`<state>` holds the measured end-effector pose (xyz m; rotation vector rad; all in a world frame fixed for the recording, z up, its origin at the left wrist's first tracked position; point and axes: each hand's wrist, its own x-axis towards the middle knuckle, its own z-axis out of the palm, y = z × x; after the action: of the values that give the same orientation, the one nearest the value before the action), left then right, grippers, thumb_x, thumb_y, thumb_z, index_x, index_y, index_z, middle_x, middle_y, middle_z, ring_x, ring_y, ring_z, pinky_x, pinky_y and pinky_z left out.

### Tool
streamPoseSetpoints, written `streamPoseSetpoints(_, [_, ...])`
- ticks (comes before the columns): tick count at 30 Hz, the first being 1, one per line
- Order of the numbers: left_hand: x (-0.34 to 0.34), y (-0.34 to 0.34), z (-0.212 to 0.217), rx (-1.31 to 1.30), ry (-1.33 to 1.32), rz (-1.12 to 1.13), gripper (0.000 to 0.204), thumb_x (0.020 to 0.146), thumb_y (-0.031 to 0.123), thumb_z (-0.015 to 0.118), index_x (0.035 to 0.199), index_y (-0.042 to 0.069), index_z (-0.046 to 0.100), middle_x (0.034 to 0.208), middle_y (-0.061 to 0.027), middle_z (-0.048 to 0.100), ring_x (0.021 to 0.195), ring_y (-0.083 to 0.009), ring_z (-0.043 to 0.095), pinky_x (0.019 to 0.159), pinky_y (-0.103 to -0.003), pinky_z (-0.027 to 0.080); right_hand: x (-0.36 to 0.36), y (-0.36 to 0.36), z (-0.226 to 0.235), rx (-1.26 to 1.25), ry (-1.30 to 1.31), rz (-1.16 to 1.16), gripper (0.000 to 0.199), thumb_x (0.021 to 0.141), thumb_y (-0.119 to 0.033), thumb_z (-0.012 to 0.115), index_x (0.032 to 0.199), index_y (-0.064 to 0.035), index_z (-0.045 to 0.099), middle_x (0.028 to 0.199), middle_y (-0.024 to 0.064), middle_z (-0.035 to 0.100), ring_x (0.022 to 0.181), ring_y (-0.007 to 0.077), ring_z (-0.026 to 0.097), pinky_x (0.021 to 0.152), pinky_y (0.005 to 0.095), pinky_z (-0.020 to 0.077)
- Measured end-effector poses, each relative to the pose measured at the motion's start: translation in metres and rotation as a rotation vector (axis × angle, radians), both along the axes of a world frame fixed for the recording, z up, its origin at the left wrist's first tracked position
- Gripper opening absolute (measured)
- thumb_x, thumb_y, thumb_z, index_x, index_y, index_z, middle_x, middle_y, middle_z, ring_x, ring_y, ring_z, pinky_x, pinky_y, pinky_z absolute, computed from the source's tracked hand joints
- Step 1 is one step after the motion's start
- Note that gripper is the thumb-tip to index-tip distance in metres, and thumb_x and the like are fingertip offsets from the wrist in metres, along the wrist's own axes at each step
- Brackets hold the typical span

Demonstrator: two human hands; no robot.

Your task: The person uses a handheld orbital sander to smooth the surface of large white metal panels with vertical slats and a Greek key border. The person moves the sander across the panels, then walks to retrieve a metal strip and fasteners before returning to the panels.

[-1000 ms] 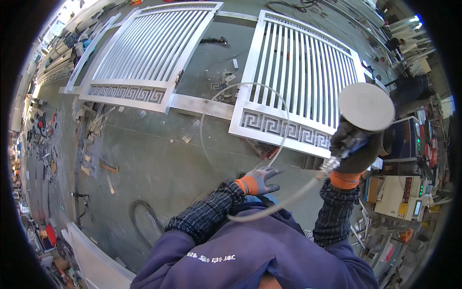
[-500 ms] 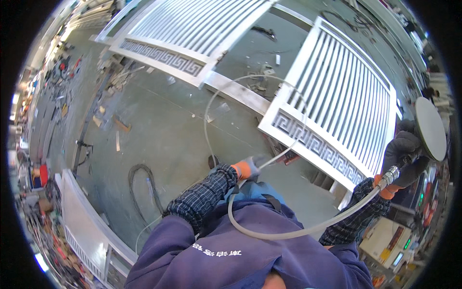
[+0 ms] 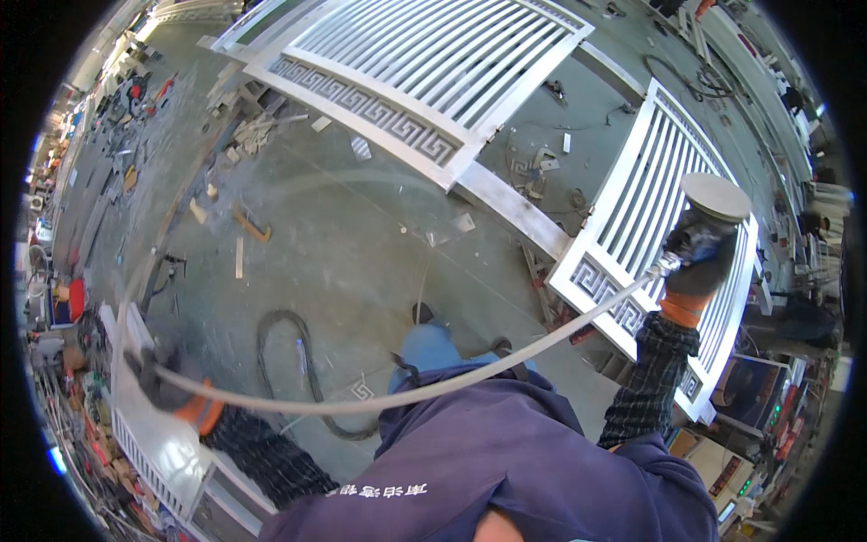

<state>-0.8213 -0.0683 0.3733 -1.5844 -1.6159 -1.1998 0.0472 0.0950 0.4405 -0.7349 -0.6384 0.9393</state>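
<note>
Head view | right hand grip closed around sander | left hand grip clasps hose

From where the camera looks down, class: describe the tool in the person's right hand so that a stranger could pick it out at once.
Start at the white slatted gate panel lying at the right of the concrete floor. Above its near end, the gloved right hand holds a disc sander. Its round pale pad and the pale hose trailing from it set it apart.
</note>
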Motion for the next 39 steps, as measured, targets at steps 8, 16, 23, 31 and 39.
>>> streamPoseSetpoints(8, [-0.003,0.030,-0.057,-0.035,-0.907,-0.049,0.041,0.102,0.024,0.067,0.137,0.003,0.062,0.134,-0.0167,0.064,0.110,-0.0289,0.070,0.094,-0.034,0.059,-0.138,0.107,-0.023,-0.183,0.010,0.145,0.060,0.099,-0.050,0.066,0.136,-0.0027,0.057,0.119,0.0155,0.069,0.095,0.0238,0.073,0.077,0.0365,0.0645])
streamPoseSetpoints(16, [0.061,0.102,-0.238,-0.760,-1.711,0.162,0.050,0.098,0.021,0.071,0.145,0.014,0.058,0.117,-0.0118,0.070,0.093,-0.0235,0.068,0.077,-0.043,0.057,-0.165,0.203,-0.096,-0.516,-0.340,-0.115,0.058,0.091,-0.036,0.082,0.131,-0.0026,0.057,0.105,0.0102,0.065,0.087,0.0179,0.067,0.071,0.0293,0.0592])
streamPoseSetpoints(23, [0.072,0.239,-0.292,-1.606,-0.928,0.273,0.053,0.096,0.026,0.068,0.143,0.002,0.059,0.113,-0.0191,0.073,0.100,-0.0265,0.072,0.085,-0.037,0.058,-0.141,0.357,-0.188,-0.752,-0.931,-0.376,0.080,0.080,-0.048,0.088,0.134,0.0034,0.059,0.112,0.0153,0.071,0.098,0.0255,0.070,0.088,0.0351,0.0565])
streamPoseSetpoints(31, [0.195,0.620,-0.314,-1.170,-0.290,-0.220,0.058,0.100,0.041,0.064,0.145,0.004,0.056,0.130,-0.0256,0.067,0.124,-0.0417,0.061,0.105,-0.050,0.048,-0.147,0.511,-0.337,-1.199,-1.433,-0.169,0.088,0.082,-0.059,0.076,0.148,-0.0068,0.048,0.137,0.0282,0.061,0.122,0.0429,0.065,0.102,0.0461,0.0532])
streamPoseSetpoints(39, [0.307,0.891,-0.412,-1.242,0.207,-0.084,0.073,0.105,0.059,0.041,0.159,0.010,0.043,0.167,-0.0155,0.036,0.157,-0.0324,0.027,0.130,-0.049,0.018,-0.101,0.587,-0.399,-1.403,-1.571,0.011,0.089,0.084,-0.067,0.068,0.152,-0.0152,0.044,0.138,0.0291,0.059,0.124,0.0466,0.062,0.106,0.0515,0.0506])
